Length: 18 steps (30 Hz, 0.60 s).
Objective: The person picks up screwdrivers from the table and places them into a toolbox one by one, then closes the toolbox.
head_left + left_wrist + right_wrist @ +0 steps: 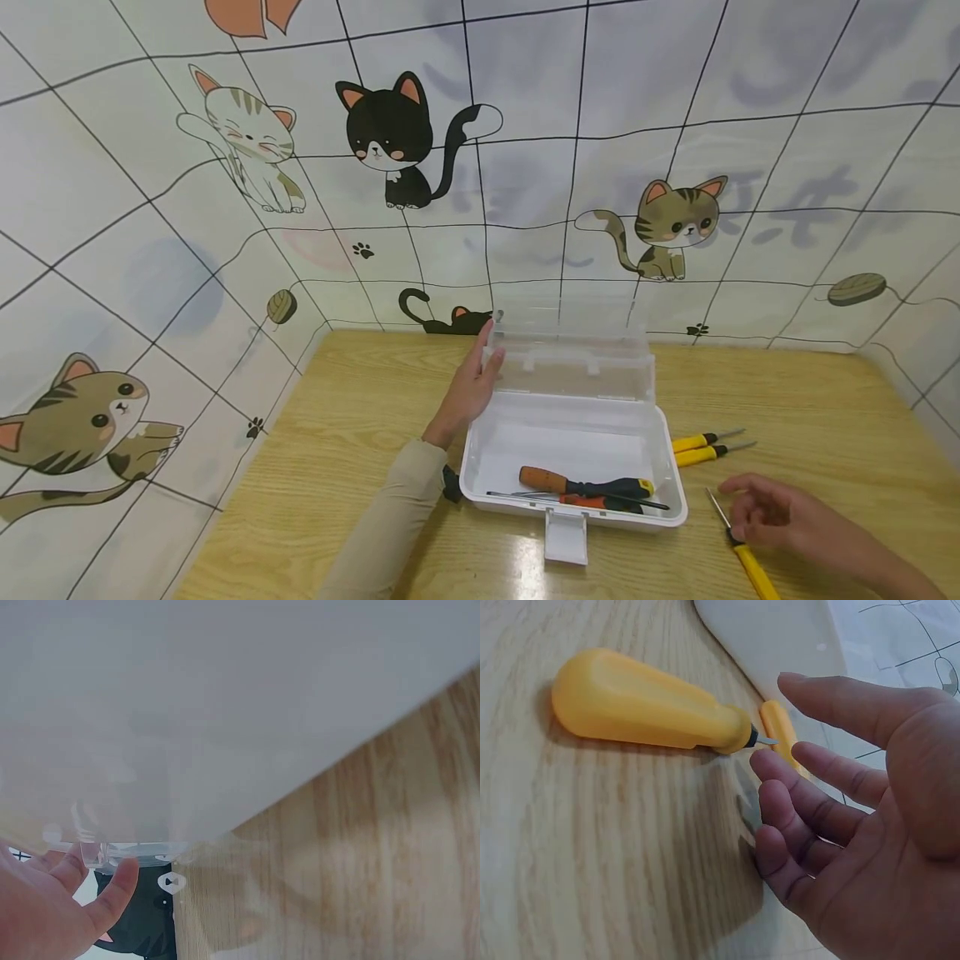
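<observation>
Our left hand [468, 392], fingers straight, steadies the clear plastic lid [573, 354]; our right hand [765, 510], fingers loosely spread, hovers over the yellow-handled screwdriver [738, 546].

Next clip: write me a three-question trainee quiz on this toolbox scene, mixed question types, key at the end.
1. True or false: the lid of the white toolbox stands open.
2. Which hand rests on the lid's edge? A) left hand B) right hand
3. Fill in: the right hand, holding nothing, hovers beside a ____-handled screwdriver lying on the wooden table.

Key: 1 true; 2 A; 3 yellow. Two more yellow-handled screwdrivers lie right of the box, and an orange-and-black screwdriver lies inside.
</observation>
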Each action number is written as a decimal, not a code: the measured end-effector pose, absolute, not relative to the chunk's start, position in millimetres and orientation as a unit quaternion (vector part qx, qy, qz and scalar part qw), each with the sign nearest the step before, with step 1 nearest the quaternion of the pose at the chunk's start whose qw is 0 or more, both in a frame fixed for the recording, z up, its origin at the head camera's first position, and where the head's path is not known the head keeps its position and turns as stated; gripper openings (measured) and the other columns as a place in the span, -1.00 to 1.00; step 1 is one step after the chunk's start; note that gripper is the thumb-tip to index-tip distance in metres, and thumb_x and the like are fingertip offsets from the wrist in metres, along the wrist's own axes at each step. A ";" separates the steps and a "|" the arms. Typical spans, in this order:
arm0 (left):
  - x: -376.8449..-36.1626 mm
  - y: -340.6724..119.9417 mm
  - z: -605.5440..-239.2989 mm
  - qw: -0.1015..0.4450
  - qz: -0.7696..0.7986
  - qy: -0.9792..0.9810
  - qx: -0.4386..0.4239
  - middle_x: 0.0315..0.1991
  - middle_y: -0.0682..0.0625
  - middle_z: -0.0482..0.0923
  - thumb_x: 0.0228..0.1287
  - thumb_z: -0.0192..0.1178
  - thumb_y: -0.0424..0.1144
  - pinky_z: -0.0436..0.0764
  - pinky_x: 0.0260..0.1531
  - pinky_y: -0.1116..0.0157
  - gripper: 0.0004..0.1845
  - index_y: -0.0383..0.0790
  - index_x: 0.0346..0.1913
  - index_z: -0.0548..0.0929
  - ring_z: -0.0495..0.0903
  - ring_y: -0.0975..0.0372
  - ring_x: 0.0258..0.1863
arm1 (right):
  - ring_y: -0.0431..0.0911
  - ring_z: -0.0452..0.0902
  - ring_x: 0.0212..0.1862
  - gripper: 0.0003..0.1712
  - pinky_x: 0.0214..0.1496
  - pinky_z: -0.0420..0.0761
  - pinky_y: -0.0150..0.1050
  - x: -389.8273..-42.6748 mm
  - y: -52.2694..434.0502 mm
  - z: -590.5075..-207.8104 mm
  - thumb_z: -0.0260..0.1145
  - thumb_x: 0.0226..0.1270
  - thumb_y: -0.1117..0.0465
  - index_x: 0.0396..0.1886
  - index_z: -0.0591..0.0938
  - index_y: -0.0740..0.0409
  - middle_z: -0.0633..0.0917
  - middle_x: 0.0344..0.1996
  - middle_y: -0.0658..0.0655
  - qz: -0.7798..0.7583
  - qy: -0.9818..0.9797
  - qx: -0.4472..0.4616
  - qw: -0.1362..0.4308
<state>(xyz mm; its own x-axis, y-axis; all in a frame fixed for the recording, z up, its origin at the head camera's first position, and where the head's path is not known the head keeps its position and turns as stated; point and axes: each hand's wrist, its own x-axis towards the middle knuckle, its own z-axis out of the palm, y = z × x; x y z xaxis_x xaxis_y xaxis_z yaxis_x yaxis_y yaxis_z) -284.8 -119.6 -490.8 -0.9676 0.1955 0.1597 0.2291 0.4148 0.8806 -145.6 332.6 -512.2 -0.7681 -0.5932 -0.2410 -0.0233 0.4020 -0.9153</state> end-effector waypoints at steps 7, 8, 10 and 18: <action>-284.4 -119.0 -490.1 0.011 -0.530 -0.839 -0.121 0.58 0.02 0.00 0.52 -0.20 0.26 0.36 0.28 -0.16 -0.31 0.30 0.59 -0.11 0.65 -0.08 0.06 | -0.16 0.54 -0.32 -0.47 -0.32 0.50 -0.36 -141.3 328.3 -516.4 0.30 0.38 0.29 0.21 0.37 0.50 0.62 -0.32 0.04 -0.492 0.808 -0.176 0.272; -284.3 -119.0 -490.2 0.011 -0.530 -0.839 -0.121 0.58 0.02 0.00 0.52 -0.19 0.26 0.35 0.28 -0.16 -0.31 0.31 0.59 -0.11 0.66 -0.08 0.05 | -0.16 0.52 -0.33 -0.46 -0.33 0.49 -0.35 -140.9 327.8 -516.6 0.31 0.37 0.28 0.22 0.38 0.49 0.61 -0.32 0.04 -0.488 0.812 -0.169 0.272; -284.4 -119.1 -490.6 0.010 -0.532 -0.838 -0.122 0.58 0.02 0.00 0.53 -0.19 0.24 0.33 0.29 -0.17 -0.32 0.32 0.59 -0.12 0.66 -0.09 0.05 | -0.18 0.49 -0.35 -0.44 -0.36 0.45 -0.34 -140.4 327.0 -517.0 0.33 0.36 0.24 0.22 0.40 0.46 0.59 -0.32 0.05 -0.479 0.820 -0.151 0.275; -285.4 -120.0 -491.7 0.010 -0.532 -0.837 -0.124 0.58 0.00 0.00 0.53 -0.19 0.24 0.38 0.25 -0.17 -0.30 0.25 0.60 -0.12 0.67 -0.07 0.02 | -0.20 0.47 -0.39 -0.48 -0.40 0.40 -0.33 -140.2 324.4 -518.3 0.35 0.36 0.18 0.17 0.45 0.41 0.59 -0.37 -0.01 -0.459 0.836 -0.146 0.264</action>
